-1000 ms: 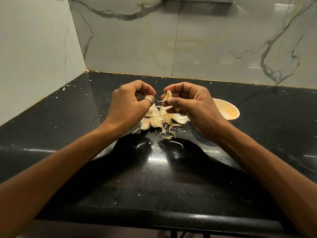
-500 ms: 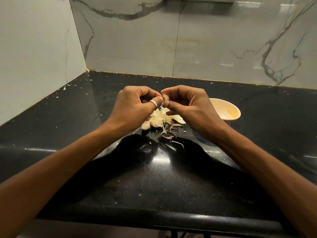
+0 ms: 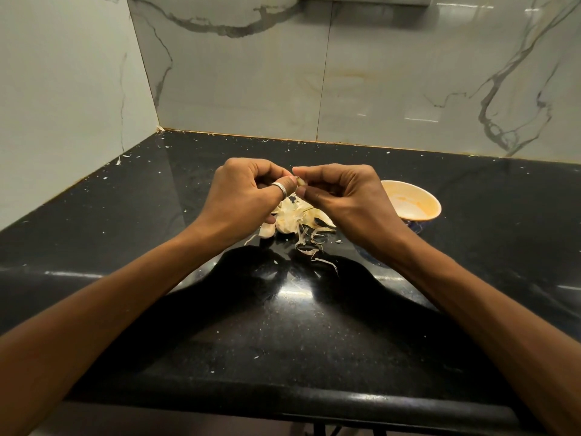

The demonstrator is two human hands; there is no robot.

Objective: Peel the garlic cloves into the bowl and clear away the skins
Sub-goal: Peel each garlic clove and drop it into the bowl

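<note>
Both hands meet above the black counter, pinching one small pale garlic clove (image 3: pixel 301 182) between their fingertips. My left hand (image 3: pixel 248 193), with a silver ring on its thumb, grips the clove from the left. My right hand (image 3: pixel 342 196) pinches it from the right with thumb and forefinger. Under the hands lies a heap of papery garlic skins and cloves (image 3: pixel 294 220). An orange-lined bowl (image 3: pixel 418 204) stands to the right, partly hidden behind my right wrist; its contents cannot be seen.
The glossy black counter (image 3: pixel 283 325) sits in a corner, with marble-tile walls at the back and left. Small white skin flecks are scattered over it, with loose strips (image 3: pixel 327 262) just in front of the heap. The rounded front edge (image 3: pixel 314 401) runs across the bottom.
My left hand has closed the gap to the right hand and now also pinches the clove, which was held by the right hand alone. The pile and bowl have not moved.
</note>
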